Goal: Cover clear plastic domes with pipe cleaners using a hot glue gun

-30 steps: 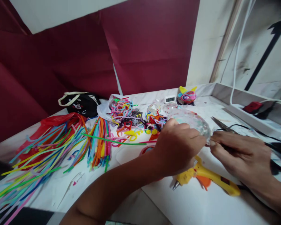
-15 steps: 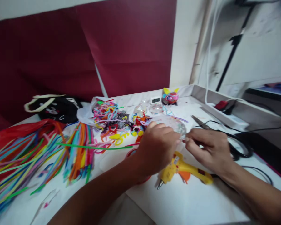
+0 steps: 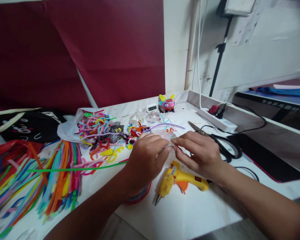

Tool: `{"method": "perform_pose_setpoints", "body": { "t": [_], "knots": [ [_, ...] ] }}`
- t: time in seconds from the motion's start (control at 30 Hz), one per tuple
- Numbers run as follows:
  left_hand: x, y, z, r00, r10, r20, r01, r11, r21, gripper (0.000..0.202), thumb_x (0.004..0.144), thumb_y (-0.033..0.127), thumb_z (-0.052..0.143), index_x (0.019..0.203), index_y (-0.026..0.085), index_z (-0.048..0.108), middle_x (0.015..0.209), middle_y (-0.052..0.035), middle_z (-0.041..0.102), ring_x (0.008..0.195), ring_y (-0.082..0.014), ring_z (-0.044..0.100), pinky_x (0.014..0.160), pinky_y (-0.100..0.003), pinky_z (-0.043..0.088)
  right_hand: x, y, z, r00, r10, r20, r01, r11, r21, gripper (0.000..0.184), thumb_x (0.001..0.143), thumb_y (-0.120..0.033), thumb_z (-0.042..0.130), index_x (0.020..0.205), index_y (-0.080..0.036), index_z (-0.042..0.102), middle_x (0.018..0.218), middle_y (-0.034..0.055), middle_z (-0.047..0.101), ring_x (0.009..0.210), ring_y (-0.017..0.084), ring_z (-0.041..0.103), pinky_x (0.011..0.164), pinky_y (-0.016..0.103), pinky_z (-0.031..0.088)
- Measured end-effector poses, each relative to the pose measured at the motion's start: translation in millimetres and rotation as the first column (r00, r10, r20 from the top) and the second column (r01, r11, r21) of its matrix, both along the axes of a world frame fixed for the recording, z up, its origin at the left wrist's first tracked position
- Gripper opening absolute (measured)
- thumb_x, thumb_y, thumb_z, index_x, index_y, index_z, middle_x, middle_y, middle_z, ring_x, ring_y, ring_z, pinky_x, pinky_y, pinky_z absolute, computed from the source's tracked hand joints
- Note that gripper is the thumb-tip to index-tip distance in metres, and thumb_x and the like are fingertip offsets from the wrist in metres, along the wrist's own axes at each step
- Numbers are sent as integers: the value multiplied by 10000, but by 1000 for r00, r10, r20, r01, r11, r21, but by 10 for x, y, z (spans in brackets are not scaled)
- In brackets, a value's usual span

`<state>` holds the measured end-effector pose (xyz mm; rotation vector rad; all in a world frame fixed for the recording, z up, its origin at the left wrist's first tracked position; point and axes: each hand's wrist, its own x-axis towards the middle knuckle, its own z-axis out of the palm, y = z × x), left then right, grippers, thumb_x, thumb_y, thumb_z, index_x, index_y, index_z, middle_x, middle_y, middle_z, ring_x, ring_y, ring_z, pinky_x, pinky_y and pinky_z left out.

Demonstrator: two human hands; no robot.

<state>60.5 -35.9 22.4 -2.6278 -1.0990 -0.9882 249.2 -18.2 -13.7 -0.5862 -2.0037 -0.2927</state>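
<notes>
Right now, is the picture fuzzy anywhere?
Head view: the left hand, right hand and glue gun look fairly sharp; the ball between them is hard to see; the pipe cleaners at its left edge smear; light is soft, shadows faint.

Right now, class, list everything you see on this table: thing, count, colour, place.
pipe cleaners: many, mixed, left
bent pieces: a heap, mixed, middle back
bag: one, black, back left
glue gun: one, yellow, front middle
scissors: one, black-handled, right
power strip: one, white, back right
toy: one, pink with yellow horns, back
clock: one, white, beside toy
ball: one, clear, between the hands
left hand: grips ball
right hand: pinches ball's edge
</notes>
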Motion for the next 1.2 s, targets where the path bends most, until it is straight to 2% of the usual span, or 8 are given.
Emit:
{"method": "perform_pose_setpoints", "body": {
  "t": [0.2,0.27,0.37,0.5,0.6,0.9,1.2],
  "knots": [
    [12,-20,18,1000,17,-1,-17,1000,19,247,914,182,501,686,164,595,633,1,586,639,-150,522,655,-306,400,48,2,-74,992,-69,110,43,975,219,305,882,-92,579,1185,-117,589,786,75,696,686,179,644,575,287,497],
    [17,-27,14,1000,17,7,-17,1000,23,256,915,178,497,679,161,594,624,1,578,635,-151,520,658,-311,396,42,-11,-65,987,-111,119,75,960,271,320,877,-91,579,1195,-121,576,763,64,682,664,175,628,562,287,487],
    [32,-44,3,1000,20,24,-20,1000,8,259,917,172,486,684,158,597,633,-5,586,646,-154,528,674,-316,402,15,-38,-34,974,-189,124,140,936,323,245,882,-111,582,1127,-116,588,698,44,647,603,166,584,527,289,453],
    [50,-72,-6,996,43,75,-38,997,-66,249,912,168,494,681,165,586,670,-9,614,683,-155,551,688,-307,414,-15,-49,-23,962,-229,151,172,934,314,129,893,-120,580,1021,-109,595,637,29,600,571,162,535,518,294,435],
    [57,-88,-2,994,37,107,-27,995,-93,245,910,165,499,679,172,581,674,0,615,684,-149,553,673,-295,415,-23,-27,-40,970,-210,125,161,933,323,137,893,-127,583,1028,-114,585,627,21,588,567,160,519,521,291,431],
    [88,-129,17,986,-12,166,20,999,-49,201,896,165,511,719,179,605,666,6,600,669,-149,540,655,-293,416,-63,-30,9,991,-130,-34,134,947,291,103,855,-103,595,936,-166,596,585,-8,562,510,143,510,491,271,418],
    [97,-128,11,987,-31,157,30,1000,5,207,900,158,511,723,159,618,673,-11,613,673,-167,541,654,-314,392,-70,-36,-44,990,-80,-115,101,976,194,136,828,-86,618,937,-166,596,608,-5,550,545,135,505,507,260,411]
  ]
}}
